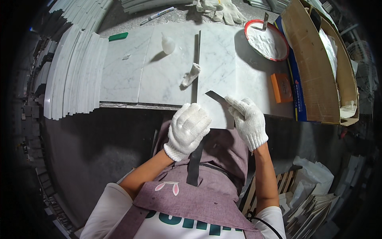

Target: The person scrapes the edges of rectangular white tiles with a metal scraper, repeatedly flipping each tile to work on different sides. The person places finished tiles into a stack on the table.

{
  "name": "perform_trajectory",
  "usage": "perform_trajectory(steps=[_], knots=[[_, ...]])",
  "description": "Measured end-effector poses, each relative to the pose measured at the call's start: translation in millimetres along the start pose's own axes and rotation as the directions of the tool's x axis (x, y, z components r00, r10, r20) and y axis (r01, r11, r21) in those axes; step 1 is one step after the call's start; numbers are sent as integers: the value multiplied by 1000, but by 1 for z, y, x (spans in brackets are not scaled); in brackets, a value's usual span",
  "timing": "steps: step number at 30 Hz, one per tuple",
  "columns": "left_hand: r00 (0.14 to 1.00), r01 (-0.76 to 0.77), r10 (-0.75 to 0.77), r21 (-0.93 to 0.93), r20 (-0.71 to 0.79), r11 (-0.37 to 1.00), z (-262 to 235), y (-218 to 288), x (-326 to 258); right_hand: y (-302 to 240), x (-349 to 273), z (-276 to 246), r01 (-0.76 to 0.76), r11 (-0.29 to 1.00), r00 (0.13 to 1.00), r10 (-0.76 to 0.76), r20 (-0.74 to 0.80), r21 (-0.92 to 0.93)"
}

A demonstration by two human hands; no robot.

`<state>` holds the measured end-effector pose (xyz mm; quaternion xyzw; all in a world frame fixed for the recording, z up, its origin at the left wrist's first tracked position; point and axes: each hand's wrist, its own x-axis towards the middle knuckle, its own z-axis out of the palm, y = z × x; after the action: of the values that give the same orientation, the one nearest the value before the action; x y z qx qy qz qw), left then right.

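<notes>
My left hand [188, 130], in a white knit glove, has its fingers curled at the near left corner of a pale grey-veined marble tile [217, 59]. This tile lies lengthwise away from me and juts past the table's near edge. Over its right side, my gloved right hand [250, 121] pinches a thin flat metal scraper blade [215, 95], whose free end points left above the tile. Left of the tile sits a crumpled white cloth roll [191, 75]. A red-rimmed bowl [285, 40] of white paste or powder stands to the far right, with another metal blade [265, 21] standing in it.
A small squeeze bottle [168, 45], a green piece [118, 36], a marker [157, 16] and spare gloves [221, 11] lie farther back. An orange box [281, 88] and a large cardboard box [314, 63] flank the right. Stacked stone strips [73, 73] line the left.
</notes>
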<state>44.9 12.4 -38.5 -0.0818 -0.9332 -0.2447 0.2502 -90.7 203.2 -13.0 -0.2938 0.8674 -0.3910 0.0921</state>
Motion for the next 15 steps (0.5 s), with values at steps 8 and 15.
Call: perform_trajectory(steps=[8, 15], knots=[[1000, -5, 6, -5, 18, 1000, -1, 1, 2, -1, 8, -1, -51, 998, 999, 51, 4, -49], [1000, -10, 10, 11, 18, 1000, -2, 2, 3, 1, 7, -4, -18, 999, 999, 16, 52, 50]])
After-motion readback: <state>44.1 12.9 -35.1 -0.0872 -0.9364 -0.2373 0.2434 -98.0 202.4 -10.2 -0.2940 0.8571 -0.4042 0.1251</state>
